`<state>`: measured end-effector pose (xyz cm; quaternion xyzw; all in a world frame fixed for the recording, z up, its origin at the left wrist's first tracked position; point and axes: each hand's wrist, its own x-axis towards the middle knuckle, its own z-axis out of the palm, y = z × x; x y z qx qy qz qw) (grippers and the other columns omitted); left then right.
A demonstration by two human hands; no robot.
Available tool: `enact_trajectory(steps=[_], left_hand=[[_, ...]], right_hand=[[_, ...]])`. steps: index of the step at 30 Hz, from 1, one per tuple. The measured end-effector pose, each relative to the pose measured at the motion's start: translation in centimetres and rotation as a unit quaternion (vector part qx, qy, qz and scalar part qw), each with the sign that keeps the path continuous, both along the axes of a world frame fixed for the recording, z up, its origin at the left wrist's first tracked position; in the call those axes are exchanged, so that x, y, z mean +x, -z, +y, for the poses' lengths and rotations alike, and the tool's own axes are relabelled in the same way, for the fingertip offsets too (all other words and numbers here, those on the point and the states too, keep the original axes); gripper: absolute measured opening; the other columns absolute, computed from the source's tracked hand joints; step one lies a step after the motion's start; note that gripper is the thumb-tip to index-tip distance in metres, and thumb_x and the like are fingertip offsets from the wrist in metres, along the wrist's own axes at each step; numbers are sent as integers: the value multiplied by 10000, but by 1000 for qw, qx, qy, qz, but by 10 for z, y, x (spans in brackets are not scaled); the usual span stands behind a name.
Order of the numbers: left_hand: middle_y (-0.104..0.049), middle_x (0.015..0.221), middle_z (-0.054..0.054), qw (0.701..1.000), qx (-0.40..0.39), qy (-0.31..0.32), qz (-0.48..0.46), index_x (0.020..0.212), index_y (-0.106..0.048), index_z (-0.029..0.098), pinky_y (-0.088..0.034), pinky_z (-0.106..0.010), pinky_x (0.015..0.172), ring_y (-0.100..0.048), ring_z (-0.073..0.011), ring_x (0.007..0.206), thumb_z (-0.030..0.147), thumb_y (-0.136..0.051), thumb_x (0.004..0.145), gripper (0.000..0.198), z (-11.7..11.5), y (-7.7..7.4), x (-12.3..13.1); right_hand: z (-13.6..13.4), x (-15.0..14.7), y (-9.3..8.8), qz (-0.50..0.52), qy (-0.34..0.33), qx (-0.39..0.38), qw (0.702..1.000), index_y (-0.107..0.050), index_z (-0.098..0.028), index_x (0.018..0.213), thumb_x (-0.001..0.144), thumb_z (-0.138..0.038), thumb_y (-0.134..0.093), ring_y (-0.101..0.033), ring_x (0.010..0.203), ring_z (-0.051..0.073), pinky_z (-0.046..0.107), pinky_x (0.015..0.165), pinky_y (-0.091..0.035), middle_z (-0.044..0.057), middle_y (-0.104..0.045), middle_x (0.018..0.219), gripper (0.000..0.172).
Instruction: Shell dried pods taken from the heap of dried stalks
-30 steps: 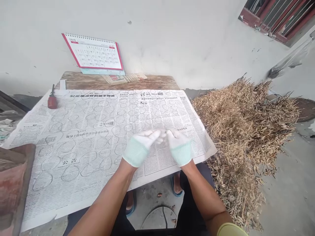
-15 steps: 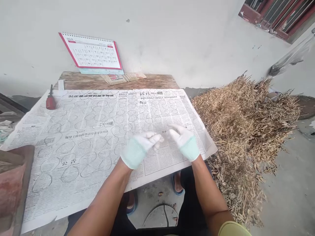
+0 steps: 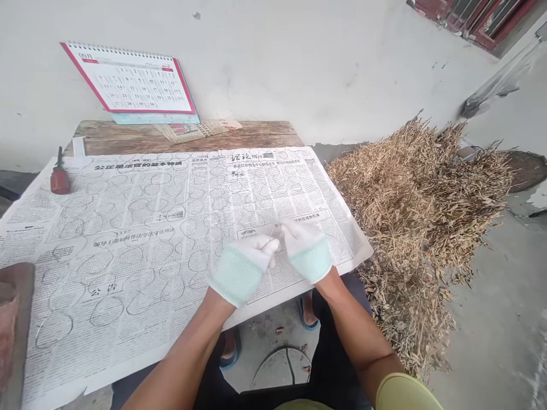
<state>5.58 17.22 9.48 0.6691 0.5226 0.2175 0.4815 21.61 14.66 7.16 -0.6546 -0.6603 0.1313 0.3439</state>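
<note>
Both hands wear white gloves with pale green cuffs and meet above the newspaper near its front right edge. My left hand is closed in a pinch, and a thin pale strand sticks up from its fingertips. Just beside it, my right hand has thumb and fingers pressed together close to the strand; what lies between them is too small to make out. Several thin loops, like fine wire rings, are spread across the printed sheets.
A red-handled screwdriver stands at the back left. Behind the paper, a desk calendar leans near the wall on the wooden table. A brown-edged board or tray covers the left corner. Dry stalks are heaped at the right.
My right hand has moved left and closed its fingers, coming right up to the left hand. The view has shifted slightly to the right.
</note>
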Motion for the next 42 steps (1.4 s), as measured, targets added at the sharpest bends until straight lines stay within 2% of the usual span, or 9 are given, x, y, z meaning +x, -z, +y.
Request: enact_trajectory(steps=[6, 11, 15, 19, 26, 32, 35, 38, 42], left_hand=[[-567, 523, -15, 1000, -8, -5, -5, 494, -607, 242, -396, -323, 562, -518, -189, 529, 504, -591, 874, 462, 2, 5, 1], [-639, 581, -28, 999, -24, 15, -31, 542, -664, 236, -425, -323, 601, -534, -181, 564, 555, -610, 886, 472, 9, 8, -8], [-653, 586, -24, 998, -24, 36, -37, 558, -661, 237, -422, -317, 589, -530, -172, 550, 555, -612, 914, 480, 12, 6, -13], [-643, 569, -20, 999, -7, 45, -15, 550, -665, 241, -413, -322, 577, -508, -171, 535, 599, -635, 888, 494, 13, 5, -14], [-742, 708, -16, 996, 0, 73, -51, 699, -766, 242, -523, -351, 788, -675, -225, 756, 595, -575, 930, 462, 18, -1, -21], [-761, 744, -12, 993, -8, 65, -97, 877, -810, 268, -557, -356, 819, -691, -227, 779, 535, -634, 902, 321, 16, 1, -23], [-718, 650, -15, 997, -2, 41, -72, 759, -776, 273, -550, -355, 717, -659, -225, 670, 536, -619, 877, 328, 14, -3, -18], [-701, 621, -28, 998, 17, 49, -47, 590, -694, 270, -510, -344, 654, -621, -215, 611, 547, -592, 888, 419, 14, -4, -17], [-671, 585, -22, 997, 36, 59, -35, 559, -693, 278, -469, -333, 632, -591, -209, 594, 551, -603, 898, 444, 14, 0, -20]], right_hand=[[0, -12, 7, 150, 46, -21, 987, -790, -252, 1050, 1039, -268, -490, -710, 777, 203, 352, 751, -583, 29, -765, 826, 300], [2, -7, -4, 294, 47, -53, 953, -785, -246, 1141, 1003, -303, -562, -757, 827, 176, 338, 857, -616, 2, -796, 851, 268], [7, 3, -14, 303, -7, -78, 950, -817, -230, 985, 965, -356, -636, -767, 905, 176, 328, 874, -611, 15, -819, 937, 222], [9, 6, -12, 349, -32, -90, 932, -818, -240, 843, 906, -378, -710, -754, 805, 174, 324, 795, -621, 1, -806, 838, 186], [9, 11, -9, 422, -58, -74, 902, -787, -205, 762, 916, -431, -691, -699, 666, 138, 290, 681, -597, 22, -790, 783, 289], [11, 16, -4, 433, -64, -54, 897, -791, -200, 778, 941, -415, -697, -688, 659, 134, 282, 664, -581, 20, -761, 741, 285], [11, 15, -4, 427, -55, -60, 901, -798, -192, 806, 953, -398, -682, -686, 652, 130, 277, 660, -580, 19, -751, 724, 279], [11, 11, -6, 417, -42, -78, 904, -817, -199, 990, 950, -354, -645, -703, 667, 131, 281, 663, -594, 14, -774, 783, 235], [12, 9, -6, 389, -61, -85, 915, -821, -222, 1074, 934, -311, -621, -698, 679, 128, 304, 729, -617, -12, -764, 773, 260]])
